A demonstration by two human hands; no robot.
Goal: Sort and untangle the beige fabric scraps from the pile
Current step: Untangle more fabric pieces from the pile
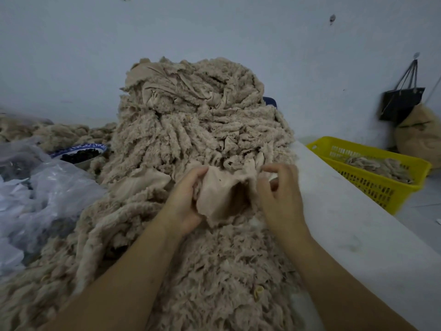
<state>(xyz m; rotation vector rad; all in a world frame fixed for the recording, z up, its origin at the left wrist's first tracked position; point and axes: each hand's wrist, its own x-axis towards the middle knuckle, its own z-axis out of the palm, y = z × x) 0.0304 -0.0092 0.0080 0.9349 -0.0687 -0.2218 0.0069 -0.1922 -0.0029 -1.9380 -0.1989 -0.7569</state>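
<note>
Between two hands, one beige scrap is pulled wide

Close to the person, the fluffy pile (214,271) spreads under both arms and covers the near part of the table (338,223). Just past that, the left hand (186,199) and the right hand (279,194) are a little apart, with the beige scrap (222,194) stretched between them. The left hand grips the scrap's left edge with curled fingers. The right hand seems to pinch the right edge, though fluff hides part of its fingertips. The scrap runs from side to side, and its loose bottom edge hangs down toward the person. Both hands are about as near to it as each other. Its top edge meets the tall part of the pile, which rises straight ahead. So I think the next pull has to come back toward the person to get the scrap free. It may drag other bits along, since the pieces look tangled.

The table is white and smooth where it shows, on the right. Off that side, lower down, sits a yellow basket (362,185) with some beige bits in it. It is nearer the right hand, so that hand looks best for dropping the scrap there. On the left lie a clear plastic bag (47,192) and a bowl (78,146) of small dark things. Far back is a pale wall (71,56), with a black bag (401,101) hanging above a tan sack (420,134)
</note>
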